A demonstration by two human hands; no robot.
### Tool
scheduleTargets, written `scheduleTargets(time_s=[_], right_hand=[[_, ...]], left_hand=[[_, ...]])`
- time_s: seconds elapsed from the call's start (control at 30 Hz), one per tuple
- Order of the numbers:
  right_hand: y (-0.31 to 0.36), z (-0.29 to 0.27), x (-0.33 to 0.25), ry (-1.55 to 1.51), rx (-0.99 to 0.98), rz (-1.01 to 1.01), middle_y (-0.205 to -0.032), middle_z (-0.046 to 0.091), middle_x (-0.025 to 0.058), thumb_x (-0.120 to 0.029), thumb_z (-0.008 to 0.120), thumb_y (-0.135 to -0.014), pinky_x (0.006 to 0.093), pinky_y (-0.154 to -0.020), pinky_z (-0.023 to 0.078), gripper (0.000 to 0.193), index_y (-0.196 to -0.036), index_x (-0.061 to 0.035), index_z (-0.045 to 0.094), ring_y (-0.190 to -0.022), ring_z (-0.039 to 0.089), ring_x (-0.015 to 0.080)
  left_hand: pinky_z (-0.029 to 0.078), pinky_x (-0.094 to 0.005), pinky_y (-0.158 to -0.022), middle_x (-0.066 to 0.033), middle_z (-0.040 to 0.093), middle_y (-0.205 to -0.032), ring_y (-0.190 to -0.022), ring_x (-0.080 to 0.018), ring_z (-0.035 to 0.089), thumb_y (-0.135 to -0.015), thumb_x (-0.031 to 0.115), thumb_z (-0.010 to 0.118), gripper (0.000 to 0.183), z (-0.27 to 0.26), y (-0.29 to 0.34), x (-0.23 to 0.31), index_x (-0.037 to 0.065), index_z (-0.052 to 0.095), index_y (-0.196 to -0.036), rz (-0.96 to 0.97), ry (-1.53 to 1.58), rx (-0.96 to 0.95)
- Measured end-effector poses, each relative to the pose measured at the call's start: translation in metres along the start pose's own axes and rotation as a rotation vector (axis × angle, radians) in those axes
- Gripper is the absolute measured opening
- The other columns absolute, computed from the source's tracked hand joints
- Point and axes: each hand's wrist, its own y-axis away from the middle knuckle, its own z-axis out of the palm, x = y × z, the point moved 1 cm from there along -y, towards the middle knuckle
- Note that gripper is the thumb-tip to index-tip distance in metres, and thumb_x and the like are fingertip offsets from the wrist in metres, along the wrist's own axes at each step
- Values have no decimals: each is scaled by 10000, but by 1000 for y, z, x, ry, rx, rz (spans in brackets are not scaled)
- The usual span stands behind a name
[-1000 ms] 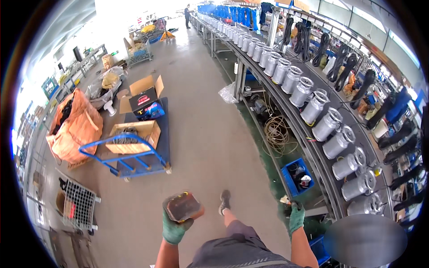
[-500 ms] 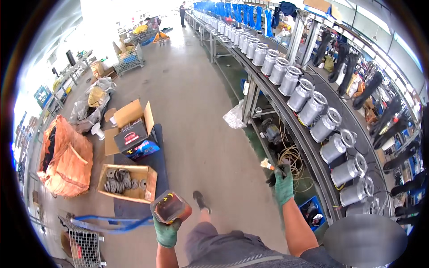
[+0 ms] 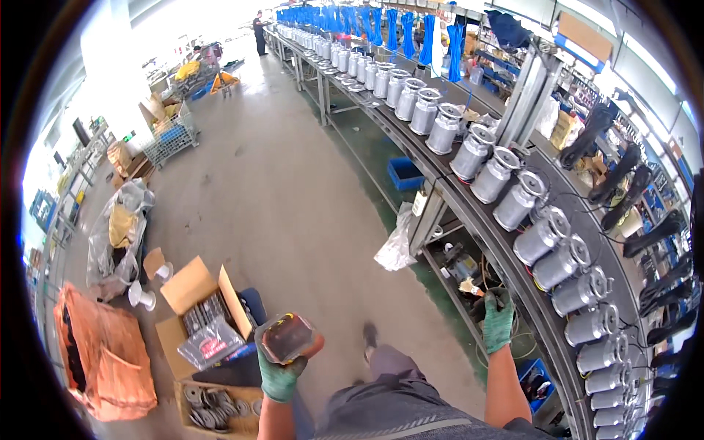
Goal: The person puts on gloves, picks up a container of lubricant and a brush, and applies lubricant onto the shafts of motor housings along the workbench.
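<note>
While I walked beside the counter (image 3: 469, 220), my left hand (image 3: 279, 370) gripped a dark round part (image 3: 287, 337). My right hand (image 3: 497, 319) closed on a small tool (image 3: 469, 287). The part was not yet placed anywhere.

Green gloves (image 3: 499, 320) (silver motor housings (image 3: 541, 236))

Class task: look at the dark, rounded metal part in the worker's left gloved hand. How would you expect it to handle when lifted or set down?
The dark rounded metal part looks solid, so it is probably heavy for its size and stiff. The left hand cups it from below, which suggests real weight. Its shiny rim may be slippery; the green glove likely helps the grip. Its rounded sides might let it roll if laid edgeways.
</note>
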Motion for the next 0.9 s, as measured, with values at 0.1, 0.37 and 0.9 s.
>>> scheduleTargets(time_s=[0.1,0.37,0.9], right_hand=[[-75,85,15,-63,-46,7,-734,633,48,-190,606,-1067,289,-493,476,134,-1106,-74,550,-575,631,149],[-303,365,-28,-188,-258,41,-807,675,63,-185,575,-1080,270,-525,511,126,-1136,-73,559,-651,686,153],[-637,657,-77,53,85,-42,-745,638,29,-178,592,-1074,261,-523,443,112,-1089,-67,583,-597,590,102]], left_hand=[[514,-415,-1050,-97,586,-1366,-1247,-242,603,-730,395,923,932,-8,-110,-22,63,435,-1452,92,-96,25],[497,-388,-1053,-91,556,-1399,-1263,-218,575,-706,532,945,1022,-36,-374,-70,46,449,-1456,49,-90,140],[507,-394,-1065,-105,610,-1322,-1219,-229,621,-671,5,684,784,-28,-963,-165,37,464,-1423,-71,-30,-217]])
